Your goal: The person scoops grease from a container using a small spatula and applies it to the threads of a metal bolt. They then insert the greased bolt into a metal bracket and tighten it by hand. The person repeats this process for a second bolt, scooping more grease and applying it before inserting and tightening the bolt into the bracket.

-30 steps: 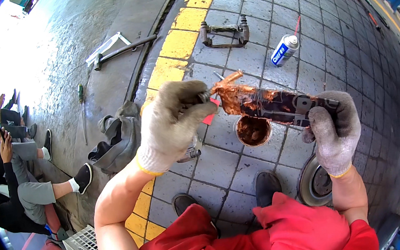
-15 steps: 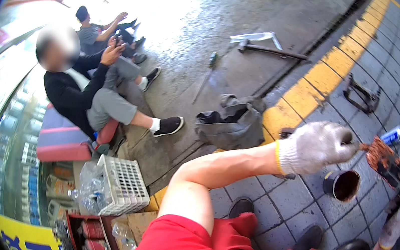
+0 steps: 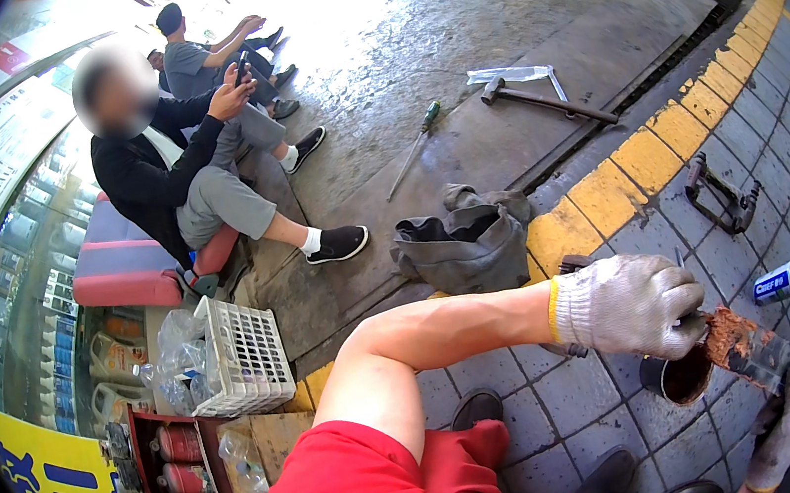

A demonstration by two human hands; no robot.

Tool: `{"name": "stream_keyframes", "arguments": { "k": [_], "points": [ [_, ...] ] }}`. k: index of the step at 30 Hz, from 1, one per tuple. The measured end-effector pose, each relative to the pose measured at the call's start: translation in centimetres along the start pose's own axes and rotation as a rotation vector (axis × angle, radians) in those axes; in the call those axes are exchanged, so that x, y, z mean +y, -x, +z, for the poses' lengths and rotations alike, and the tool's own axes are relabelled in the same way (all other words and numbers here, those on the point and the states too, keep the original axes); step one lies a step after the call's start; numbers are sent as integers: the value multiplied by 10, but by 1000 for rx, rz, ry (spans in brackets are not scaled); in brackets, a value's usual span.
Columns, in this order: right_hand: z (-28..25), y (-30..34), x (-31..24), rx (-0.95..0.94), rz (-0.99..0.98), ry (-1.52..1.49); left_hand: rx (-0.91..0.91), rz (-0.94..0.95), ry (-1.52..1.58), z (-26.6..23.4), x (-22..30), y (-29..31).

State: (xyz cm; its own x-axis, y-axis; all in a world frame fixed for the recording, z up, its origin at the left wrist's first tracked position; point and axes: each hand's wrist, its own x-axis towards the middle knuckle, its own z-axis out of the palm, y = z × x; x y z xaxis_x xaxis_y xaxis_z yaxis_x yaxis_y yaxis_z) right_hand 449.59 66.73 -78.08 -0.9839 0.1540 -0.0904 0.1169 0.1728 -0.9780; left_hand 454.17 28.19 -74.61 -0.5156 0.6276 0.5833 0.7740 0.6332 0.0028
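My left hand, in a whitish knit glove, is closed with its fingertips at a greasy end beside the can; what it grips is mostly hidden. My right hand, in a stained glove, is wrapped round a dark blocky part. Thick reddish-brown grease coats the end of that part nearest my left hand. Just below my left hand an open dark can, brown inside, stands on the grey tiles.
A blue-and-white spray can and a dark metal bracket lie on the tiles. Ahead are a grey bag, a hammer and a screwdriver. A person sits left, behind a white crate.
My left hand has dropped slightly, its fingers now curled downward. The greased part has lowered and tilted toward the can's rim, and the spray can is more fully visible.
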Motion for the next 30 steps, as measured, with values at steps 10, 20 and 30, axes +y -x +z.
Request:
{"name": "stream_keyframes", "arguments": {
  "k": [10,20,30],
  "points": [
    [-29,-28,13,36,-120,202,-41,-87,-12,-5,-7,19],
    [-29,-21,14,0,-68,342,-15,-389,312,-7,-9,28],
    [-46,-20,24,35,-265,430,-29,-631,498,-20,-7,12]
  ]
}}
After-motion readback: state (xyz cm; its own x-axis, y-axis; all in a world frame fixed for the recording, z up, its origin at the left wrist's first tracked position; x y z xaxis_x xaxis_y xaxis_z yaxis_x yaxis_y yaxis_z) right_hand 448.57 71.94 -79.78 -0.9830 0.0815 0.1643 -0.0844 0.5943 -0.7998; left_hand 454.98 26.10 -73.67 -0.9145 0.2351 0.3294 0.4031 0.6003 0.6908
